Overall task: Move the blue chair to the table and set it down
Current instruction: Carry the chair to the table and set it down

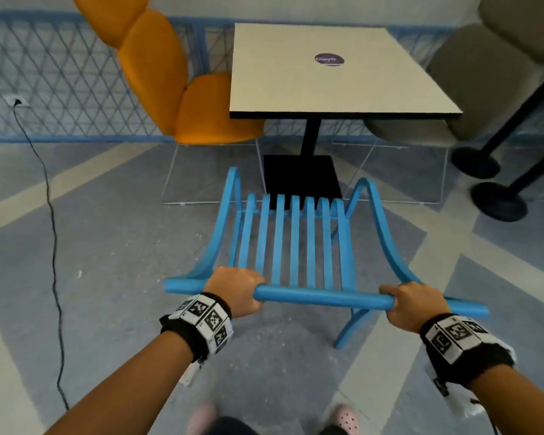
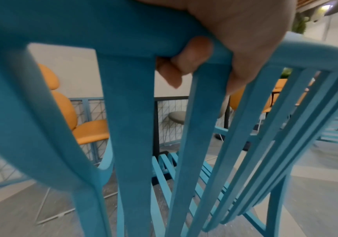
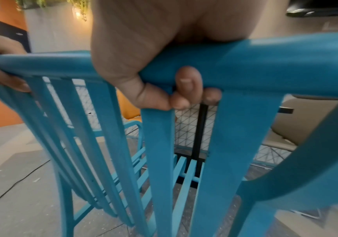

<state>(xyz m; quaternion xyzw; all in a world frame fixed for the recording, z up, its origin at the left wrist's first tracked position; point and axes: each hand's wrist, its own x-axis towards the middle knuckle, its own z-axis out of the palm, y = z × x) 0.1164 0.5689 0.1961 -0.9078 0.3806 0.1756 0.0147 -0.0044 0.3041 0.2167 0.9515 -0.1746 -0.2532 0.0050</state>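
Both hands wrap the blue chair (image 1: 291,246) by its top rail: left hand (image 1: 234,288) toward the left end, right hand (image 1: 416,304) toward the right. Its seat front meets the table (image 1: 296,86) base; open floor (image 1: 107,246) lies left.

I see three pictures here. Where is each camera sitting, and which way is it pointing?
Head: worn on the head, looking forward and down at the blue chair, the table and the orange chair; shows both forearms, the left hand and the right hand.
Left wrist: looks along the left hand through the chair's back slats; shows fingers.
Right wrist: looks along the right hand; shows fingers, plus the left hand at the edge.
Shared: all three show the blue chair's top rail, gripped.
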